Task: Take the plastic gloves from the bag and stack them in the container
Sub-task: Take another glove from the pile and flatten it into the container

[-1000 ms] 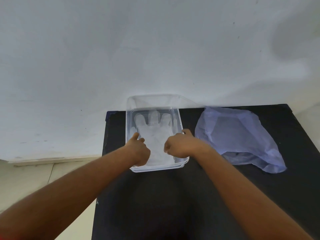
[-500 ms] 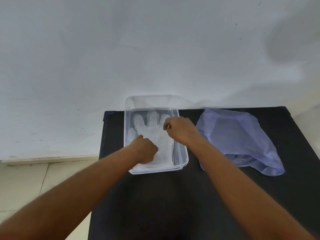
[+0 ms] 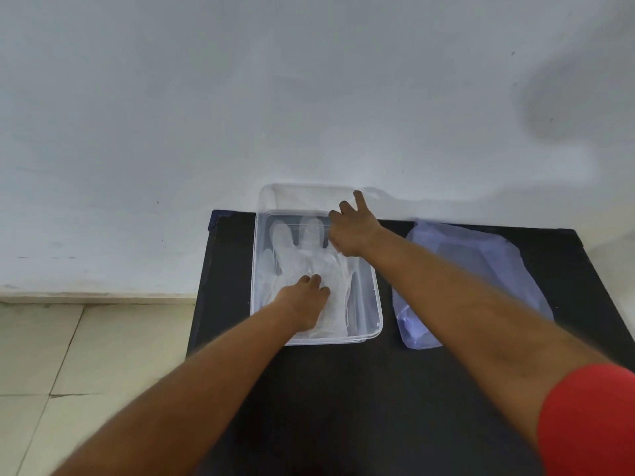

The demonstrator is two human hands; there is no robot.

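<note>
clear container (image 3: 372, 324), translucent gloves (image 3: 305, 259), bluish bag (image 3: 488, 269), black table (image 3: 343, 389)

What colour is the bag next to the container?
Translucent pale lilac-blue bag, plain with no pattern; the head view, the only one, shows it.

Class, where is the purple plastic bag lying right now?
In the head view, the purple plastic bag lies flat on the black table, just right of the clear container, partly under the right forearm.

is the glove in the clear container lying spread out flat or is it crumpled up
Spread flat. The plastic glove lies palm-wide on the container floor, its fingers fanned toward the wall, with the left hand pressing on its cuff end.
</note>
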